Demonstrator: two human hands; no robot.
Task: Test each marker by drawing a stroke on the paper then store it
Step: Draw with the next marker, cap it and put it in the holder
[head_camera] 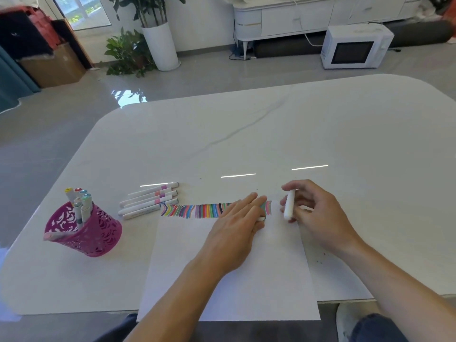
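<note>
A white sheet of paper [229,280] lies at the table's near edge, with a row of coloured strokes [195,210] along its top. My left hand [237,228] rests flat on the paper over the right end of the strokes; a small white piece, maybe a cap, shows under its fingers. My right hand [313,213] holds a white marker [289,204] upright just right of the last stroke. Several white markers [150,199] lie side by side left of the paper. A pink cut-out holder [84,230] at the left holds several markers.
The white table [320,134] spreads far and right of the paper. Its near edge runs under the sheet, with my knees below. On the floor beyond stand potted plants [138,45], a white microwave [355,46] and a white cabinet.
</note>
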